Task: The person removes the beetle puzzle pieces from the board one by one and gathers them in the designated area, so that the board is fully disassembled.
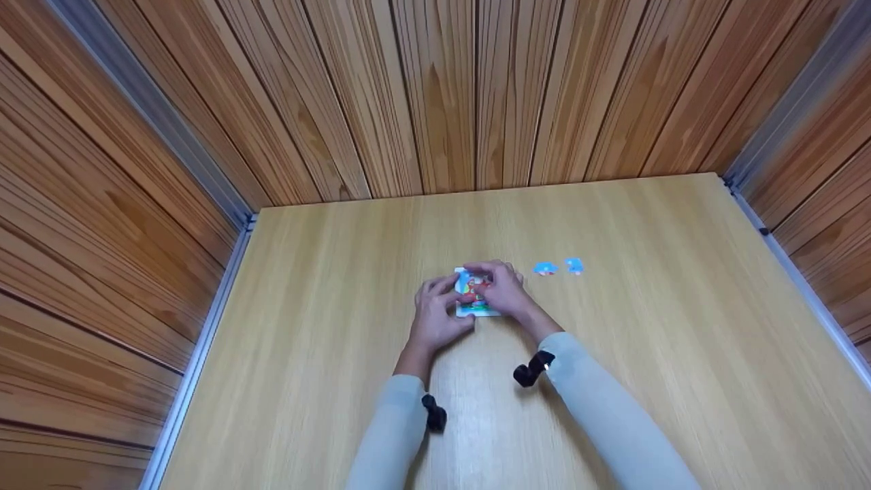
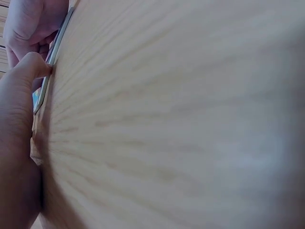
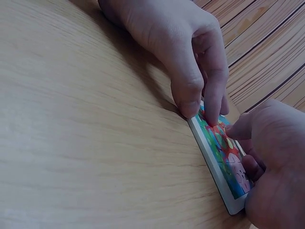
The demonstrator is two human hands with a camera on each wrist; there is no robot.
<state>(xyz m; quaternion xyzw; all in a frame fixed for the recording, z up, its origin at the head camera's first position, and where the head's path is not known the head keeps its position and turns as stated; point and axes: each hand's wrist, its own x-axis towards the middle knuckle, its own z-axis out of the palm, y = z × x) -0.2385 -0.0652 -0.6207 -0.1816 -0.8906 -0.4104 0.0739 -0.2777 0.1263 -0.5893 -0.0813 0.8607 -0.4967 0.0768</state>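
A small jigsaw puzzle in a white-edged tray (image 1: 484, 314) lies flat on the table, showing a bright picture in red, blue, green and pink. My left hand (image 1: 435, 320) grips the tray from its left side, the thumb at the near edge and a fingertip on the picture, as the right wrist view shows. Over the tray's right part, my right hand (image 1: 507, 289) bends its thumb and fingers down onto the puzzle. I cannot tell whether a piece is between them. Both hands cover much of the picture.
Two loose blue puzzle pieces, a left one (image 1: 545, 268) and a right one (image 1: 575, 265), lie on the table right of the tray. Wood-plank walls (image 1: 442, 102) rise behind and at both sides of the light wooden table (image 1: 326, 286). Metal rails run along the side edges.
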